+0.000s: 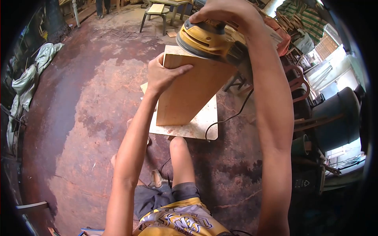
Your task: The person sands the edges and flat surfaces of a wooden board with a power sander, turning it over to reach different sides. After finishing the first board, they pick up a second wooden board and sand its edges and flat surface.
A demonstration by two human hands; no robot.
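A wooden board [193,88] stands on edge on a small pale-topped table [206,122]. My left hand [163,74] grips its upper left corner, thumb across the near face and fingers behind. On the board's top edge rests a yellow and black orbital sander [204,39]. My right hand [220,10] is closed over the top of the sander, its fingers partly cut off by the frame's upper edge. The sander's black cord [232,116] hangs down over the right side of the table. The sander's pad underside is hidden against the board.
A stool [156,11] with a wood piece on it stands ahead. Grey sacking [25,84] lies along the left. At right are a large dark drum [338,118], a green bucket [300,144] and stacked wood. A person's legs [103,7] show at the far top left.
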